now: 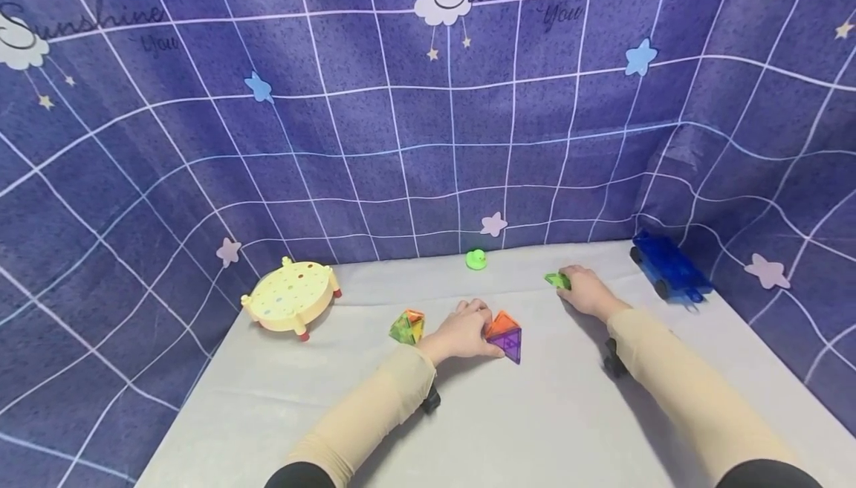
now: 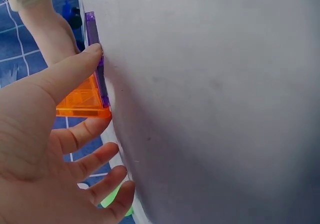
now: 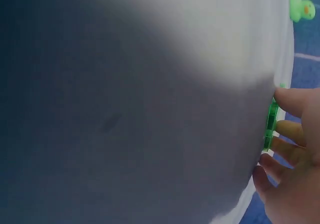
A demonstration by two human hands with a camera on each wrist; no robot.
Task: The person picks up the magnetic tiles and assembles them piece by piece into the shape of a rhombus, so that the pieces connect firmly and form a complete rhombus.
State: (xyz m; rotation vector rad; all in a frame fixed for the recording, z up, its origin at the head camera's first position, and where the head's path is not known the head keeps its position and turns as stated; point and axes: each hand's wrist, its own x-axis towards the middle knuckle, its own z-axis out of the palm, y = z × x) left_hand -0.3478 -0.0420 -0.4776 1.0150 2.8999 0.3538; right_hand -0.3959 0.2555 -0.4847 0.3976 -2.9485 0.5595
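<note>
In the middle of the table, my left hand (image 1: 466, 330) holds a joined pair of translucent magnetic tiles: an orange triangle (image 1: 504, 322) and a purple triangle (image 1: 510, 344). The left wrist view shows its thumb against the purple tile (image 2: 93, 34) and its index finger at the orange tile's edge (image 2: 82, 112), other fingers loosely spread. Farther right, my right hand (image 1: 585, 291) pinches a green magnetic tile (image 1: 554, 280) low over the tabletop. That green tile (image 3: 270, 121) lies between thumb and fingers in the right wrist view, partly covered.
A small cluster of green, yellow and orange tiles (image 1: 406, 327) sits left of my left hand. Behind stands a green toy duck (image 1: 476, 259). A yellow round toy with short legs (image 1: 292, 296) is far left; a blue wheeled toy (image 1: 671, 266) is far right, near the curtain (image 1: 414, 168).
</note>
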